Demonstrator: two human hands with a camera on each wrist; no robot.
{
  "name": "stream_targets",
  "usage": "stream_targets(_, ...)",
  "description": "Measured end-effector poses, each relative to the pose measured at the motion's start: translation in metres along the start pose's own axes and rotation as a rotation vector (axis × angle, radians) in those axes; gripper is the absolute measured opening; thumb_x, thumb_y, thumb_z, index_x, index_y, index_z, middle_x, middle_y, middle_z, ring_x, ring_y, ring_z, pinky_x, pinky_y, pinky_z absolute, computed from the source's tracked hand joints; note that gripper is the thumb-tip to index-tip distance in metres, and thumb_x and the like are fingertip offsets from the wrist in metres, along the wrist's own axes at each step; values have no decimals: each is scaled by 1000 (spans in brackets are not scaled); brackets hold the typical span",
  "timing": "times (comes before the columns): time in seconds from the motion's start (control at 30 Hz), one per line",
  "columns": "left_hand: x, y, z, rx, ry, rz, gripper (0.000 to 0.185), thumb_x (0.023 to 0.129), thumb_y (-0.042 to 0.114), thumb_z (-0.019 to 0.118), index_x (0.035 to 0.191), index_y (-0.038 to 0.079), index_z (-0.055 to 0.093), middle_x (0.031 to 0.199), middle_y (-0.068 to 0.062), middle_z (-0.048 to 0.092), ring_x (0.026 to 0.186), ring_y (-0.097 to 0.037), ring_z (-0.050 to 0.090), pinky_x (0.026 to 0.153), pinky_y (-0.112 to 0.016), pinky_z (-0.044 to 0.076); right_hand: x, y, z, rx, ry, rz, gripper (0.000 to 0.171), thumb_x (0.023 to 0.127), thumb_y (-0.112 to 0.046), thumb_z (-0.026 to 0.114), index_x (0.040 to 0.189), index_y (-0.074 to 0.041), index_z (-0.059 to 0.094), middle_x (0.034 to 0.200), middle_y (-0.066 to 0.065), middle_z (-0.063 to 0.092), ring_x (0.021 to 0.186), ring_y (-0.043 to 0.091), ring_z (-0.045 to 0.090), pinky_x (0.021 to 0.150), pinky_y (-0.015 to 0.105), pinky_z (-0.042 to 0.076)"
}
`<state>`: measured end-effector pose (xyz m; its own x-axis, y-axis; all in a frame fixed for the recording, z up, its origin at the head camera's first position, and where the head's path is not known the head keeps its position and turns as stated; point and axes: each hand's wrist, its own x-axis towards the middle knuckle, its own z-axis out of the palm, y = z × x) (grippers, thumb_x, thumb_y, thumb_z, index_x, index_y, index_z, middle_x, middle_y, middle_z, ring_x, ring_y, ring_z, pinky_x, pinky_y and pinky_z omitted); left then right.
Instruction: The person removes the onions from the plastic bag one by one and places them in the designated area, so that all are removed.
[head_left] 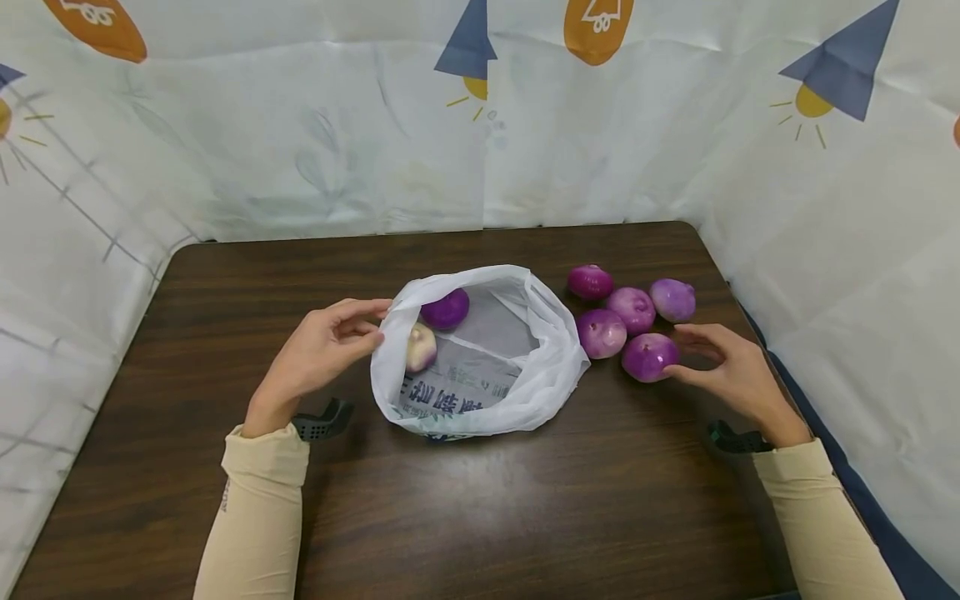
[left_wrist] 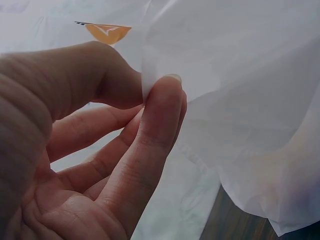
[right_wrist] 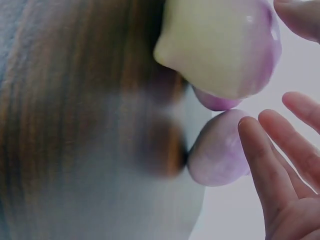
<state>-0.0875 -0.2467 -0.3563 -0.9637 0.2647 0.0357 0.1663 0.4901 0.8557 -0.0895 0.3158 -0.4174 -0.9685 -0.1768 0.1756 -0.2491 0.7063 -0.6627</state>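
Observation:
A white plastic bag [head_left: 551, 392] stands with its mouth wide on the table. My left hand [head_left: 318, 350] pinches its left rim between thumb and fingers, and the left wrist view shows the thin film [left_wrist: 240, 95] caught there. Inside lie a purple onion [head_left: 447, 309] and a paler onion [head_left: 422, 347]. To the right of the bag, my right hand [head_left: 727, 371] spreads around the nearest purple onion [head_left: 649, 357]. In the right wrist view its fingers [right_wrist: 267, 170] are apart from that onion [right_wrist: 215, 45]; whether the thumb touches it I cannot tell.
Several more onions cluster between the bag and my right hand, among them a dark one [head_left: 590, 282] at the back and a pale one [head_left: 672, 300] at the right. A dark wooden table [head_left: 465, 517] carries everything. White printed sheeting [head_left: 315, 142] rises behind its far edge.

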Motion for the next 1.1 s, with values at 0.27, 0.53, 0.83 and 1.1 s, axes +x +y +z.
stream_targets(0.27, -2, 2, -3, 0, 2, -1, 43, 98, 7, 68, 141, 5, 63, 138, -19, 66, 93, 10, 66, 80, -10, 55, 5, -11, -7, -19, -11, 25, 60, 79, -20, 92, 134, -12, 67, 125, 11, 71, 103, -25, 56, 88, -6, 40)
stream_targets(0.53, -3, 4, -4, -8, -1, 2, 45, 98, 5, 67, 142, 5, 62, 141, -18, 64, 94, 13, 64, 81, -10, 55, 18, -32, -7, 33, 15, -62, 55, 78, -10, 91, 128, -10, 69, 121, -15, 68, 106, -17, 63, 89, -1, 46)
stream_targets(0.83, -5, 5, -5, -20, 1, -4, 44, 99, 10, 67, 143, 5, 61, 140, -18, 64, 97, 8, 68, 83, -10, 54, 37, -54, 9, 133, 4, -176, 59, 72, 3, 91, 127, -2, 70, 117, -22, 66, 103, -15, 67, 90, 3, 50)
stream_targets(1.1, -5, 8, -4, -57, 27, 0, 44, 98, 6, 67, 141, 3, 62, 135, -19, 66, 99, 3, 70, 83, -10, 55, 57, -78, 32, 102, -27, -256, 56, 72, -4, 93, 124, -11, 73, 119, 12, 74, 102, 13, 75, 91, 10, 55)
